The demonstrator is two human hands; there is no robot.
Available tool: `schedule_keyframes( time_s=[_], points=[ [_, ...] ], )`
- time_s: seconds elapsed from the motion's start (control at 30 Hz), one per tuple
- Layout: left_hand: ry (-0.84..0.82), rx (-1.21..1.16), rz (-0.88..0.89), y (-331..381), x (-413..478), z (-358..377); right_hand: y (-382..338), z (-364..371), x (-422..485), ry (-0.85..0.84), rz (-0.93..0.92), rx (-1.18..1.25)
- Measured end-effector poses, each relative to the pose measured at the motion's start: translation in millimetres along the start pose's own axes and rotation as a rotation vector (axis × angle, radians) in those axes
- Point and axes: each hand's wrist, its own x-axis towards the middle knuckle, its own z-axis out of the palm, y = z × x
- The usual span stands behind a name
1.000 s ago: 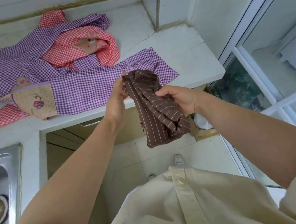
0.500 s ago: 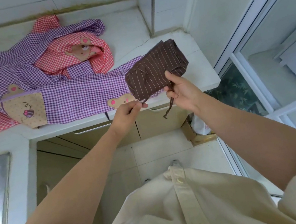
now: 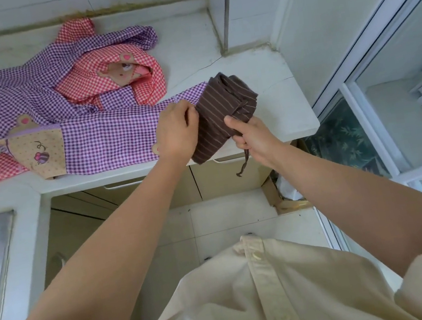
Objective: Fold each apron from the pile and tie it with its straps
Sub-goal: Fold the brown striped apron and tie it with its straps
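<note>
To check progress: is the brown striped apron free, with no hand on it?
No, the left hand and the right hand both hold the folded brown striped apron.

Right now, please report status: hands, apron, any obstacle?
Left hand, right hand grip folded brown apron. Strap end dangles. Purple apron, red apron unfolded on counter; nothing blocking.

No legible text (none anywhere) —

left hand [image 3: 176, 132] now against brown apron [image 3: 223, 105]
</note>
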Motion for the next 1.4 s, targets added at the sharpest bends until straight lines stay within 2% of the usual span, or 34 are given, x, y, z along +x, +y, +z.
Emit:
schedule_keyframes(
  time_s=[0.13, 0.23, 0.4, 0.57, 0.7, 0.83, 0.9, 0.97, 1.07, 1.2, 1.3, 1.4],
  points=[
    [-0.073, 0.014, -0.095, 0.9, 15.1, 7.5, -6.8, 1.0, -0.4, -0.130, -0.009, -0.076],
    [-0.205, -0.200, -0.286, 3.3, 13.5, 11.3, -8.5, 0.2, 0.0, -0.164, 0.005, -0.027],
    [-0.415, -0.625, -0.555, -3.9, 9.3, 13.4, -11.4, 6.4, -1.5, -0.190, 0.076, 0.190],
    [-0.519, -0.905, -0.740, -11.1, 0.9, 12.8, -13.8, 2.5, -1.4, -0.185, 0.159, 0.266],
    [-0.455, -0.972, -0.736, -8.4, -5.4, 16.0, -15.0, -2.7, 4.0, -0.090, 0.184, 0.182],
    [-0.241, -0.851, -0.628, -10.2, -5.0, 21.8, -16.3, -13.7, 8.2, 0.064, 0.252, -0.014],
    [-0.138, -0.796, -0.638, -17.8, -2.2, 21.0, -16.2, -18.3, 5.9, 0.064, 0.228, -0.007],
    [-0.105, -0.775, -0.657, -25.9, -0.8, 18.9, -16.5, -15.8, 2.3, -0.039, 0.179, 0.062],
    [-0.138, -0.865, -0.589, -22.5, 0.5, 15.4, -13.6, -6.5, -2.1, -0.211, 0.163, 0.090],
    [-0.197, -1.032, -0.559, -13.4, 3.7, 7.0, -13.4, -9.5, -6.3, -0.310, 0.148, -0.067],
    [-0.391, -1.056, -0.590, -15.7, 2.3, -2.5, -17.9, -16.9, -9.0, -0.493, 0.219, -0.202],
    [-0.698, -0.988, -0.599, -8.8, -3.9, -12.9, -31.4, -18.5, -17.0, -0.723, 0.356, -0.350]
  ],
)
